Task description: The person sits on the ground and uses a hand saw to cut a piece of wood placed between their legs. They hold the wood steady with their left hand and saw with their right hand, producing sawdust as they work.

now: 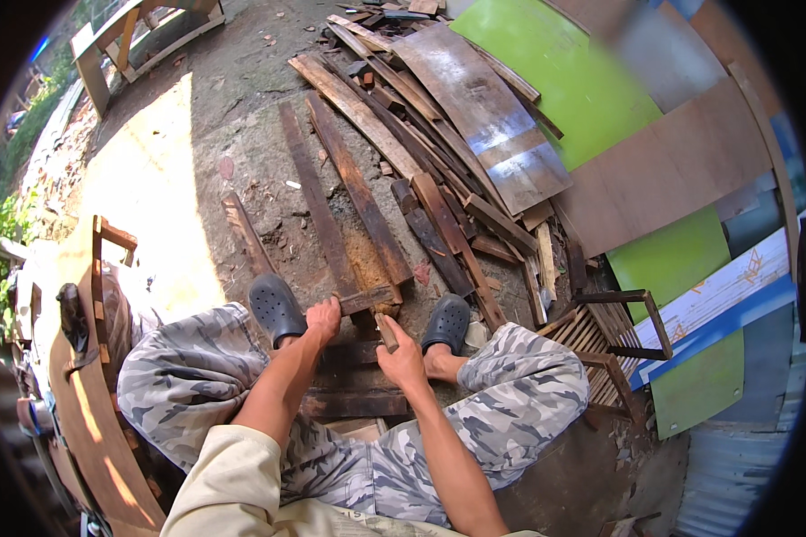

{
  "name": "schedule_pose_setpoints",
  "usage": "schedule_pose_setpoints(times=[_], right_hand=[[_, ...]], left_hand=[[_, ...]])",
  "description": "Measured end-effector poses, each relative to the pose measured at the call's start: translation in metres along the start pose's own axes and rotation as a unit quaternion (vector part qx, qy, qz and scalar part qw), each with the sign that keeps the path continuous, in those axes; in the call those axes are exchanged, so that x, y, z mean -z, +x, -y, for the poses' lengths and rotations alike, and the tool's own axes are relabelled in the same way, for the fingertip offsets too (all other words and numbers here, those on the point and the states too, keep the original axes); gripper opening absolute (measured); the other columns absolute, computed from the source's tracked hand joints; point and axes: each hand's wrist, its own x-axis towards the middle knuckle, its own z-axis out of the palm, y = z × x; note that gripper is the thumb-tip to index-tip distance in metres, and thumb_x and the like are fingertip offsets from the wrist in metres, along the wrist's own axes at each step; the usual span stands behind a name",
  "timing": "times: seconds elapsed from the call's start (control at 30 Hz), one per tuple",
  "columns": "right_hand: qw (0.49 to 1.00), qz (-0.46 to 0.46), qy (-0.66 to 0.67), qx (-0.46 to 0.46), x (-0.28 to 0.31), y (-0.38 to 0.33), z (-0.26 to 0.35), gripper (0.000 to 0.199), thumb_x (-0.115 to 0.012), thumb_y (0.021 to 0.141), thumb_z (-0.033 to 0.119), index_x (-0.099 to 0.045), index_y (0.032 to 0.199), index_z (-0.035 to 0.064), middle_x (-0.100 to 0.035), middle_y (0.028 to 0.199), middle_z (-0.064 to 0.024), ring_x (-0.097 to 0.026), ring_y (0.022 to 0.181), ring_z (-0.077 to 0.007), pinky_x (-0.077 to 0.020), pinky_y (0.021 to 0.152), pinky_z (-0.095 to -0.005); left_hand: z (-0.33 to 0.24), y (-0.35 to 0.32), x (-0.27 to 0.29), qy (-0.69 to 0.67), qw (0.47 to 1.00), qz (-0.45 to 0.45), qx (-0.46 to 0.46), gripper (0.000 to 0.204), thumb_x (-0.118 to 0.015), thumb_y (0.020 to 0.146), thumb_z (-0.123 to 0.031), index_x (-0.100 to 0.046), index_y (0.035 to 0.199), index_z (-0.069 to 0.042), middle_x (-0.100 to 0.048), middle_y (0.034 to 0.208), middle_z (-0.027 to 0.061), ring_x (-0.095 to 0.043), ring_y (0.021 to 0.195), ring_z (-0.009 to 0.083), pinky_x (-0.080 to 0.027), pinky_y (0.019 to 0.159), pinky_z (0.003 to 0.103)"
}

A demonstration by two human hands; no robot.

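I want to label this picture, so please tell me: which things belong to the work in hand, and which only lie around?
In hand:
- left hand gripping the short dark wooden crosspiece
- right hand holding a wooden-handled tool
- long dark plank beneath

Lying about:
- heap of old brown boards
- bright green panel
- slatted wooden frame

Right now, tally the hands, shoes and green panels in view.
Hands: 2 (left hand on a short wood piece, right hand holding a tool handle)
Shoes: 2 (left shoe, right shoe)
Green panels: 2 (top, lower right)
Total: 6
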Motion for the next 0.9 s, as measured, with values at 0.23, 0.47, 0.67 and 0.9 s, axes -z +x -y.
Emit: schedule_pose_setpoints(times=[0.23, 0.47, 0.67, 0.9], right_hand=[[1.0, -0.01, 0.02, -0.003, -0.001, -0.009, -0.008, 0.061, -0.062, 0.083, 0.013, -0.055, 0.142, 0.0069, -0.067, 0.127, -0.0228, -0.064, 0.119, -0.0369, -0.0498, 0.1, -0.0387], [1.0, -0.017, 0.026, -0.001, 0.003, -0.014, -0.018, 0.062, -0.061, 0.082, 0.012, -0.054, 0.144, 0.0074, -0.068, 0.125, -0.0222, -0.068, 0.114, -0.0328, -0.0504, 0.098, -0.0365], [0.999, -0.005, 0.034, 0.011, -0.002, -0.018, -0.011, 0.062, -0.059, 0.083, 0.01, -0.053, 0.145, 0.0065, -0.066, 0.131, -0.0215, -0.063, 0.122, -0.0321, -0.0476, 0.103, -0.0352], [0.999, 0.04, 0.005, -0.022, 0.01, -0.026, 0.016, 0.064, -0.059, 0.083, 0.01, -0.051, 0.146, 0.0058, -0.063, 0.133, -0.0237, -0.061, 0.124, -0.037, -0.0467, 0.104, -0.0389]], left_hand=[[0.01, 0.0, -0.011, -0.009, 0.998, -0.049, -0.042, 0.024, -0.062, 0.09, -0.014, -0.062, 0.11, -0.001, -0.07, 0.111, 0.0194, -0.072, 0.097, 0.0367, -0.059, 0.082, 0.046], [0.001, -0.004, -0.001, -0.013, 0.999, -0.004, -0.036, 0.029, -0.066, 0.086, -0.015, -0.063, 0.112, -0.003, -0.069, 0.117, 0.0189, -0.07, 0.105, 0.0352, -0.057, 0.087, 0.046], [0.02, 0.019, -0.016, -0.044, 0.997, 0.069, 0.012, 0.046, -0.068, 0.086, -0.02, -0.056, 0.128, -0.004, -0.063, 0.131, 0.0184, -0.058, 0.126, 0.034, -0.044, 0.108, 0.048], [0.022, 0.021, -0.052, -0.085, 0.994, 0.049, 0.045, 0.042, -0.067, 0.088, -0.02, -0.054, 0.126, -0.01, -0.063, 0.129, 0.0168, -0.059, 0.124, 0.0346, -0.04, 0.105, 0.055]])
